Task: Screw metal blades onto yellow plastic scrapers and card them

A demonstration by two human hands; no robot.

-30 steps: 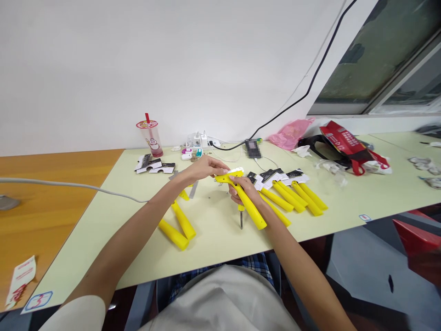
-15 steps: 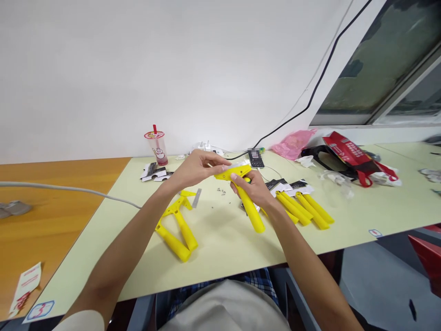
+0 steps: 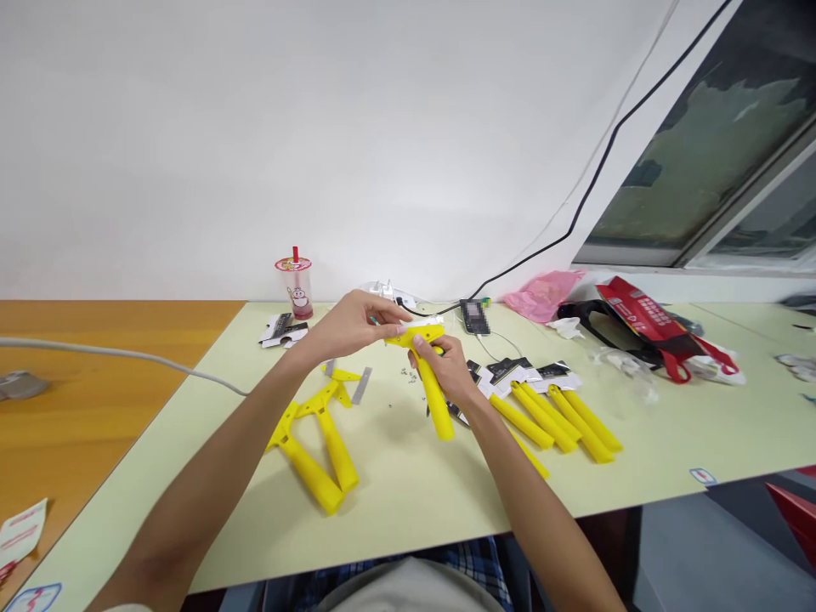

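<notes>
My right hand (image 3: 444,365) is wrapped round the handle of a yellow scraper (image 3: 434,404), held above the table with its wide head up. Along the top edge of the head lies a pale strip, probably its blade. My left hand (image 3: 363,325) pinches the left end of the head between thumb and fingers; its fingertips are partly hidden. To the left lie yellow scraper parts (image 3: 312,467) with handles towards me, beside a flat metal blade (image 3: 362,385). Several tiny screws (image 3: 411,374) are scattered on the table behind the held scraper.
Several yellow handles (image 3: 583,425) lie at right near black-and-white packets (image 3: 510,371). Behind are a phone (image 3: 475,316) on a cable, a pink bag (image 3: 543,295) and a red bag (image 3: 656,323). A lidded cup (image 3: 297,289) stands at back left.
My hands and the scraper have shifted slightly left and down in the view, and the handle hangs more upright. My head view has also moved a little. Both hands keep their hold.
</notes>
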